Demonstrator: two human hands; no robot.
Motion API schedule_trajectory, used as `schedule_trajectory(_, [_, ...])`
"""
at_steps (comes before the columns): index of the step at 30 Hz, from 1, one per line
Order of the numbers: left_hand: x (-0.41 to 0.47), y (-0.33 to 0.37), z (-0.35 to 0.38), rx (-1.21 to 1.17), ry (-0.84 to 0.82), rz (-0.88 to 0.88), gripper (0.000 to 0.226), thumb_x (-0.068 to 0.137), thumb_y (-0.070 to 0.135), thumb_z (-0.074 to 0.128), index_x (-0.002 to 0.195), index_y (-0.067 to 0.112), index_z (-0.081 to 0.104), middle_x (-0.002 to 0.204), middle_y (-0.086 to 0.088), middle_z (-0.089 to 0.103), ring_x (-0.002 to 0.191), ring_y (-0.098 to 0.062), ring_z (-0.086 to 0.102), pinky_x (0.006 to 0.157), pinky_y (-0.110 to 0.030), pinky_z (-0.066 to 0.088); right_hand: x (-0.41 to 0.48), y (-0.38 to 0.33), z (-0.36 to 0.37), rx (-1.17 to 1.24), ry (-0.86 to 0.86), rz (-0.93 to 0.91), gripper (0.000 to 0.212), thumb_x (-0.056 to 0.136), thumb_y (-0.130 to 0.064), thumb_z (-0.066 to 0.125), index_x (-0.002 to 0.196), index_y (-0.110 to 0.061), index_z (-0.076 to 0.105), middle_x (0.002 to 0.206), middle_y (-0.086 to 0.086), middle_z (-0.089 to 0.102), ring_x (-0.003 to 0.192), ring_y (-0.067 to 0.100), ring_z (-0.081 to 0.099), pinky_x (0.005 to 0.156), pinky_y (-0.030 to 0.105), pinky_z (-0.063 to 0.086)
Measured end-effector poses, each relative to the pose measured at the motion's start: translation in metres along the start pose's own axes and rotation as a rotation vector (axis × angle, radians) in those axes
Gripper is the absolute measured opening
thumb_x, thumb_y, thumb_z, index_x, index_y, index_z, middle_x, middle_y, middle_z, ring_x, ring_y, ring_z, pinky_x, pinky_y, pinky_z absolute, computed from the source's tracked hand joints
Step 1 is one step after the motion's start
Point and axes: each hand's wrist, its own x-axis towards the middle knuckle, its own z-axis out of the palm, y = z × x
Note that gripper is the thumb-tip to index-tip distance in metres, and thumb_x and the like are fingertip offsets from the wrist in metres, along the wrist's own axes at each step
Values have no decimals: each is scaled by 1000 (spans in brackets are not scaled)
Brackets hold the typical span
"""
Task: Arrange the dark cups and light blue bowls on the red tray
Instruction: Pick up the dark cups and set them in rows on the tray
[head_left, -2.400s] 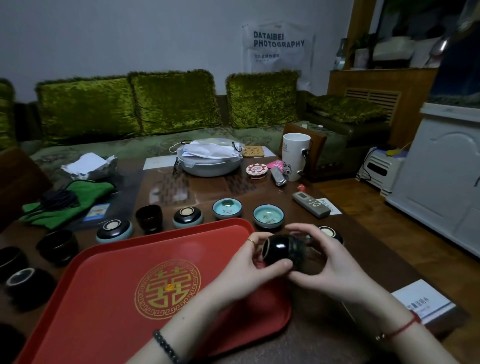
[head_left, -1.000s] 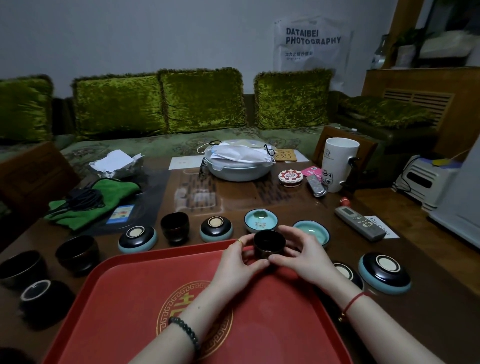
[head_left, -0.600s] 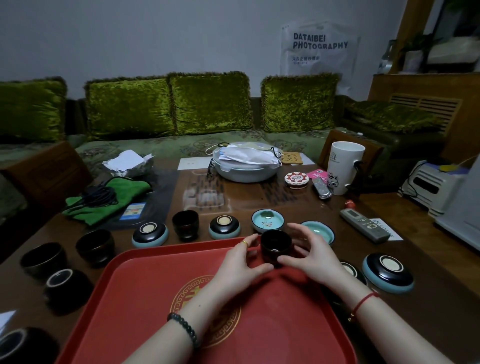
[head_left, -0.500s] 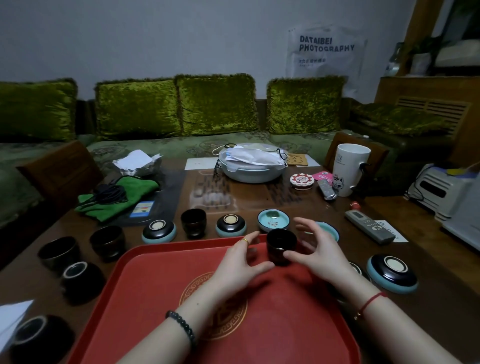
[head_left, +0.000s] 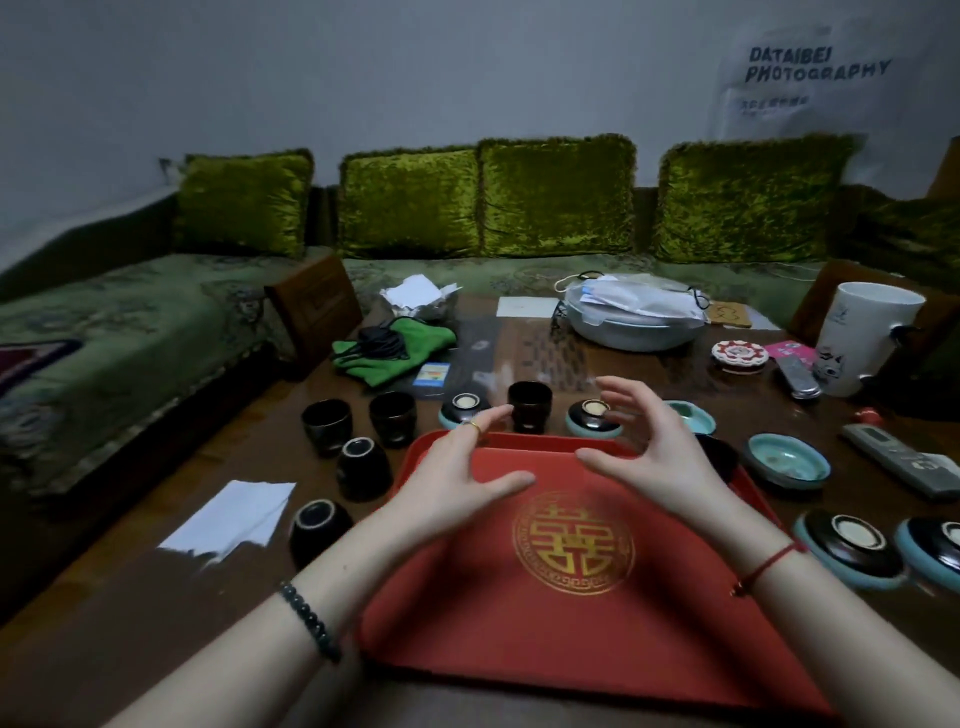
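Evidently one piece is down and the next has to be fetched. The red tray (head_left: 571, 623) lies at the near edge of the coffee table (head_left: 156, 597) and is almost bare. Only a dark cup (head_left: 724, 457) seems to stand at its far right corner, mostly hidden behind the right hand (head_left: 649, 462). That hand and the left hand (head_left: 457, 483) hover over the tray's far half, apart from each other, fingers spread and loosely bent, gripping nothing.

The likeliest next piece is the upright cup (head_left: 530, 405) just beyond the far rim. It stands between two overturned bowls (head_left: 464, 410), so it calls for a short reach and a grip round its wall without knocking those neighbours. More dark cups (head_left: 362, 467) cluster left of the tray. Upright light blue bowls (head_left: 787, 462) and further overturned ones (head_left: 852, 545) sit to the right; the overturned ones probably want turning over.

A remote control (head_left: 904, 462) lies near the right-hand bowls. The green cloth (head_left: 392, 348) and white mug (head_left: 867, 338) stand farther back, out of the way.
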Motion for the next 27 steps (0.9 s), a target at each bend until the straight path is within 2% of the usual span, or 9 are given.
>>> schedule_trajectory(3, [-18,-15,-32,6,52,-25,69,74,31,71,134,25,38,133,4,51,121,-4,46,105,-21,33,4,-16,28,18,-45,-35,66,63,-11,80,118,-26,47,113,-2,53,105,11,54,87,13,39])
schedule_trajectory(7, [-39,-39,-66,82,116,-77,70,73,33,72,133,28,37,126,12,49,114,2,44,91,-6,29,8,-34,65,68,-121,-44,69,63,-12,80,121,-26,45,114,-1,53,107,13,54,92,26,45])
schedule_trajectory(11, [-59,-65,-86,106,160,-149,69,73,33,72,132,29,38,135,6,49,122,-5,44,98,-20,32,10,-45,101,81,-197,-69,69,64,-13,80,123,-26,45,116,-3,53,112,7,50,86,23,44])
schedule_trajectory(13, [-69,-76,-91,112,170,-179,70,72,33,73,132,29,37,135,6,49,119,-1,41,98,-20,30,9,-48,118,109,-240,-54,71,64,-13,80,124,-27,44,114,-4,52,109,9,51,84,20,42])
schedule_trajectory(15, [-79,-87,-94,123,167,-206,71,71,34,73,132,30,37,135,7,47,117,2,38,98,-17,28,8,-48,133,110,-267,-63,72,63,-12,80,124,-25,44,110,-6,52,105,9,52,79,9,41])
schedule_trajectory(18, [-88,-101,-94,133,133,-250,72,71,35,73,132,30,36,138,7,44,123,-2,37,99,-16,27,4,-48,154,97,-294,-66,72,62,-12,81,123,-23,45,107,-9,52,102,5,51,77,-1,37])
schedule_trajectory(20, [-93,-108,-92,148,114,-267,72,71,36,74,132,29,37,138,5,44,127,-6,37,99,-16,27,1,-46,165,76,-321,-68,71,62,-13,80,123,-23,45,108,-8,54,105,5,51,84,3,38])
schedule_trajectory(23, [-97,-115,-88,150,109,-272,70,70,35,74,131,29,39,135,5,48,126,-7,41,100,-17,29,-2,-42,178,49,-356,-63,70,62,-14,80,123,-21,45,117,1,58,112,10,52,99,26,41])
schedule_trajectory(27, [-100,-119,-84,140,78,-274,68,69,35,75,128,30,41,126,7,55,120,-7,48,100,-21,36,-5,-38,191,15,-381,-33,69,63,-20,79,123,-26,46,118,0,58,115,11,52,101,28,40])
